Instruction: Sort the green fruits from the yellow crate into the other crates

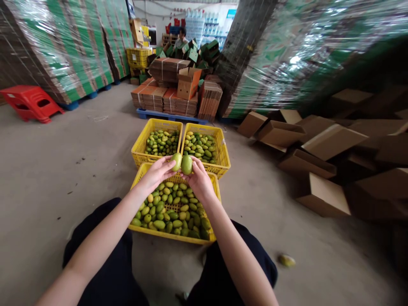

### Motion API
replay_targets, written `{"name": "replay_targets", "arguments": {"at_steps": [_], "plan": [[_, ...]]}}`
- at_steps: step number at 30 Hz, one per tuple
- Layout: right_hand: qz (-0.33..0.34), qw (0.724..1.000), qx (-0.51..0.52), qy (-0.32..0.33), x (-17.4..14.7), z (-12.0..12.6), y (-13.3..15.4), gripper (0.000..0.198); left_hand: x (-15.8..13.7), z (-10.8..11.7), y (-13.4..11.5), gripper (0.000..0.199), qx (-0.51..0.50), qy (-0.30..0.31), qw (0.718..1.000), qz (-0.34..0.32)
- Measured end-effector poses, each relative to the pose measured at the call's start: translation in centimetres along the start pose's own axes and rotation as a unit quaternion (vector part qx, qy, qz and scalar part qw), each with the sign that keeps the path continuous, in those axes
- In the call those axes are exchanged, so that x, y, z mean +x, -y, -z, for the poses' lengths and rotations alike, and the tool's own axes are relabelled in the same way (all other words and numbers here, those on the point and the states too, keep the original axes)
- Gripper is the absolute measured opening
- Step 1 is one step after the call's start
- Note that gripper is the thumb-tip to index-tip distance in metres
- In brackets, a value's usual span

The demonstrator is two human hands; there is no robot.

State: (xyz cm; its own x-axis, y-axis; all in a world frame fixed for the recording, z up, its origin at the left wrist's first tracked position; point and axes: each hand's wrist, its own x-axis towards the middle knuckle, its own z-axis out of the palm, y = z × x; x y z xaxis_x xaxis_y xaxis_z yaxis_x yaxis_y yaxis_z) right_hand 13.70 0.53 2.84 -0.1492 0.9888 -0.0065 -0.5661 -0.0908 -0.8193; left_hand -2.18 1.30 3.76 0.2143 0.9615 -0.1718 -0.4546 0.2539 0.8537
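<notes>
My left hand (159, 171) is closed around a yellow-green mango (176, 162). A second, greener mango (186, 165) is gripped in my right hand (200, 178), close beside the first. Both fruits are held up over the near yellow crate (174, 239), which has many green and yellowish mangoes spread in it, with part of its slatted floor showing. Behind it stand two more yellow crates: the back left crate (140, 146) and the back right crate (225, 148), each with mangoes inside.
Empty cardboard boxes (328, 191) lie heaped on the right. Bundled flat cartons (149, 97) sit on a blue pallet (172, 116) ahead. A red stool (32, 102) is at the left. One mango (287, 260) lies on the floor. A person (181, 38) is at the back.
</notes>
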Motion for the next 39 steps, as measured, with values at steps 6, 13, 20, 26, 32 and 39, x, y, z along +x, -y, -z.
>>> {"name": "replay_targets", "arguments": {"at_steps": [6,13,20,26,32,39], "plan": [[0.007,1.0,-0.002,0.002,-0.2,-0.1,0.1,0.042,0.0,0.1,0.0,0.023,0.001,0.011,1.0,-0.011],[0.0,0.999,-0.033,-0.032,-0.3,-0.1,0.1,0.033,0.3,0.4,-0.1,0.021,-0.037,-0.007,0.999,0.012],[0.028,0.999,-0.031,-0.018,0.0,0.0,0.1,0.035,0.3,0.3,-0.2,0.021,-0.047,-0.018,0.999,0.017],[-0.001,1.0,-0.011,-0.014,-0.1,0.2,0.3,0.035,0.1,-0.1,-0.5,0.015,-0.076,-0.033,0.996,0.028],[-0.098,0.989,0.039,-0.105,-1.0,2.6,0.6,0.017,0.7,0.2,1.8,0.016,-0.031,-0.007,0.994,0.106],[-0.228,0.944,0.074,-0.227,-2.9,6.7,0.1,0.01,-1.7,1.5,13.4,0.012,0.35,0.1,0.909,0.202]]}}
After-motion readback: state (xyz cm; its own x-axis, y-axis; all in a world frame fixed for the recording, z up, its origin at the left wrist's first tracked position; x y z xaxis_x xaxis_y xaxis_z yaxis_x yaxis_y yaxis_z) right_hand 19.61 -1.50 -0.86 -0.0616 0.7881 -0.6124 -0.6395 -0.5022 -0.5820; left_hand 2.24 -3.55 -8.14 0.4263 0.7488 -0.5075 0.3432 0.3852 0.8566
